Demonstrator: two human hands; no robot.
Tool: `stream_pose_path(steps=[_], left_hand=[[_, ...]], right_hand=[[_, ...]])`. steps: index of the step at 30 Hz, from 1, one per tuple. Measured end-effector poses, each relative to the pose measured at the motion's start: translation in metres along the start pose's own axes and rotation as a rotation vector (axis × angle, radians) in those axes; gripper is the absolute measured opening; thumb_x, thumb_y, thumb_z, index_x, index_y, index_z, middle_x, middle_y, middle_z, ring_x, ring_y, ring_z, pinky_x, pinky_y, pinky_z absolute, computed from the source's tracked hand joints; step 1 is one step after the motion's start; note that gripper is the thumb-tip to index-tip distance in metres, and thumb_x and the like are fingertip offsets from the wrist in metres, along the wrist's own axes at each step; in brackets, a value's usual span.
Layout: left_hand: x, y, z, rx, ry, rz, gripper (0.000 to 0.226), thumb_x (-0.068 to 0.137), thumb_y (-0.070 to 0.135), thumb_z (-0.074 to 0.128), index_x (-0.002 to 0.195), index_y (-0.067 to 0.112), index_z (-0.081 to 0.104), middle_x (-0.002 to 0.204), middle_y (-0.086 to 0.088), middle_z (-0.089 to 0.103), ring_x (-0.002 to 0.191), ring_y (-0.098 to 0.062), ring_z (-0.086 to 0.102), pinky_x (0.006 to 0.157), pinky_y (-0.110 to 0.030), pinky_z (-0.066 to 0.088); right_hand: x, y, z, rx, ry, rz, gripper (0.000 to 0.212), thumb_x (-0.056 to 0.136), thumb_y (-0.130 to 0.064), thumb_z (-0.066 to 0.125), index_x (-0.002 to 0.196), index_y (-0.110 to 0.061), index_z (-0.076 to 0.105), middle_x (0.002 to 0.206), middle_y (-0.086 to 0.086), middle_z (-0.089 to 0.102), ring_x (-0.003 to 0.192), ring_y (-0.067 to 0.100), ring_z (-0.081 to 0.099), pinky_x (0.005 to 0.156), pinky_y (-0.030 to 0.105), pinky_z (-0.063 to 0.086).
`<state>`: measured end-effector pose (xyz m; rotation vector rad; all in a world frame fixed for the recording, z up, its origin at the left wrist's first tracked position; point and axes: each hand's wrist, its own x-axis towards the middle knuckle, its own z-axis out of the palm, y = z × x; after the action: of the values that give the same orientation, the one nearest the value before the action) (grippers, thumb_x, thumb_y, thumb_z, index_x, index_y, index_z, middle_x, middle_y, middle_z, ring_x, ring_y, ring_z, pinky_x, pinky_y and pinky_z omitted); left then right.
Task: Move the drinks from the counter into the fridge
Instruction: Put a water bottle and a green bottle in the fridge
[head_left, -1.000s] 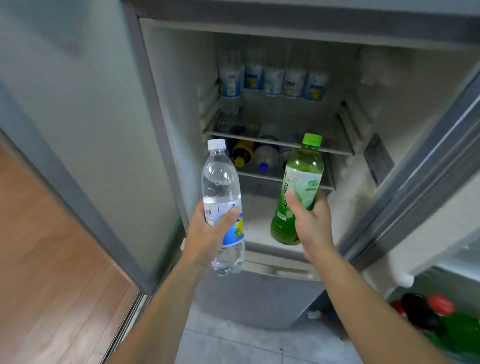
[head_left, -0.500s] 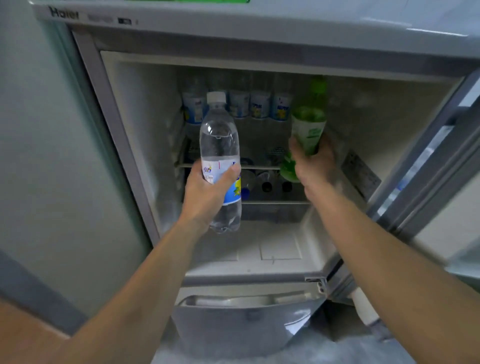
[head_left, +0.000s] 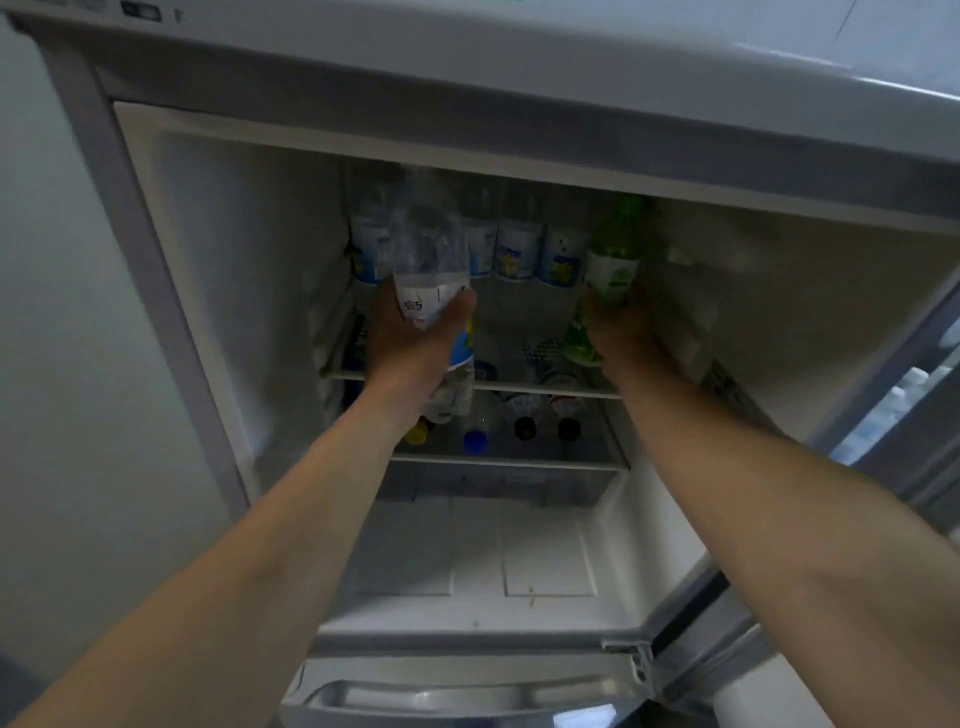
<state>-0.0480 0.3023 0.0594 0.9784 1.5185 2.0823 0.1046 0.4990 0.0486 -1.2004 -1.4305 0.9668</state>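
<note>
Both arms reach into the open fridge (head_left: 218, 270). My left hand (head_left: 410, 338) grips a clear water bottle (head_left: 428, 254) with a blue and white label, held upright at the left of the top shelf (head_left: 519, 382). My right hand (head_left: 621, 332) grips a green tea bottle (head_left: 610, 270) with a green cap, its base just above the shelf's right side. The water bottle's base hangs in front of the shelf's front edge. Whether the green bottle touches the shelf is hidden by my hand.
A row of several labelled bottles (head_left: 519, 249) stands at the back of the top shelf. Bottles lie on the lower shelf with caps facing out (head_left: 475, 440). The fridge door (head_left: 914, 415) stands open at the right. A drawer (head_left: 457, 696) sits below.
Both hands have pushed deeper and higher into the fridge. The green bottle has gone onto the right of the top shelf area, and the water bottle has reached its left side.
</note>
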Motion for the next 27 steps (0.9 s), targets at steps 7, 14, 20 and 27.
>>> stream_pose_path(steps=[7, 14, 20, 27], left_hand=[[0.020, -0.022, 0.014, 0.002, 0.012, 0.092, 0.054, 0.085, 0.026, 0.076, 0.132, 0.018, 0.051, 0.114, 0.015, 0.062, 0.099, 0.008, 0.061, 0.075, -0.008, 0.052], [0.025, -0.034, 0.014, 0.061, -0.014, 0.144, 0.048, 0.085, 0.018, 0.076, 0.127, 0.016, 0.053, 0.112, 0.010, 0.064, 0.093, 0.011, 0.063, 0.078, -0.010, 0.051], [0.026, -0.034, 0.013, 0.062, -0.032, 0.141, 0.049, 0.085, 0.019, 0.076, 0.128, 0.018, 0.052, 0.114, 0.007, 0.065, 0.100, 0.002, 0.065, 0.082, -0.016, 0.053], [0.024, -0.037, 0.015, 0.064, -0.003, 0.152, 0.048, 0.084, 0.020, 0.077, 0.126, 0.014, 0.054, 0.112, 0.005, 0.067, 0.096, 0.003, 0.066, 0.077, -0.012, 0.053]], right_hand=[[0.057, 0.005, 0.012, -0.130, 0.015, -0.009, 0.045, 0.097, -0.035, 0.060, 0.137, -0.014, 0.051, 0.121, 0.007, 0.062, 0.076, 0.008, 0.055, 0.052, 0.016, 0.039], [0.086, 0.002, 0.019, -0.303, 0.036, 0.062, 0.057, 0.096, -0.046, 0.058, 0.144, -0.017, 0.048, 0.139, 0.012, 0.054, 0.121, 0.030, 0.057, 0.081, 0.031, 0.043], [0.097, 0.005, 0.026, -0.326, 0.050, 0.056, 0.063, 0.094, -0.048, 0.060, 0.146, -0.015, 0.043, 0.144, 0.014, 0.050, 0.127, 0.033, 0.053, 0.102, 0.044, 0.048], [0.100, 0.008, 0.025, -0.363, 0.044, 0.073, 0.059, 0.098, -0.044, 0.056, 0.147, -0.014, 0.042, 0.144, 0.014, 0.050, 0.127, 0.033, 0.053, 0.095, 0.037, 0.048]])
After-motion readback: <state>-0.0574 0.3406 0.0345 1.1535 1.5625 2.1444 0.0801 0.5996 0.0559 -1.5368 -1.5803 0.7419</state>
